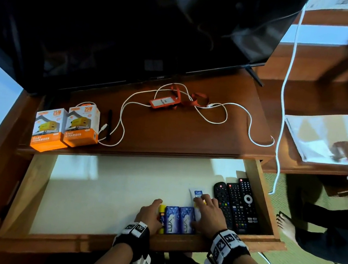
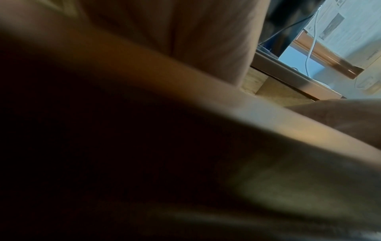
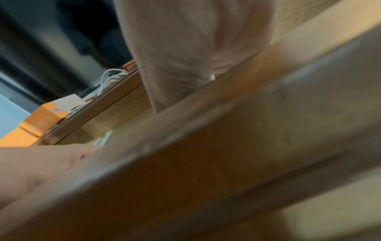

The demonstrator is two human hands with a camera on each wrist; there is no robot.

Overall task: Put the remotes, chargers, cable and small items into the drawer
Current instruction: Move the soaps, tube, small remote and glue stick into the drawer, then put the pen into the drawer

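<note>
The wooden drawer [image 1: 176, 244] stands open below the desk top. Three black remotes [image 1: 236, 205] lie side by side at its right end. Left of them are a white tube [image 1: 197, 194], two blue soap boxes [image 1: 178, 219] and a yellow stick [image 1: 162, 209]. My left hand [image 1: 149, 214] has its fingers over the middle of the yellow stick. My right hand [image 1: 207, 212] lies with spread fingers on the tube and the right soap box. Two orange charger boxes [image 1: 66, 127], a white cable [image 1: 213, 121], an orange card holder [image 1: 163, 103] and a black pen [image 1: 109, 124] lie on the desk. Both wrist views are blurred by the drawer front.
A large dark TV [image 1: 137, 28] stands over the back of the desk. A second white cable [image 1: 284, 101] hangs down at the right. Another person's bare foot [image 1: 286, 226] and hand [image 1: 346, 150] are at the right. The drawer's left half [image 1: 94, 199] holds nothing.
</note>
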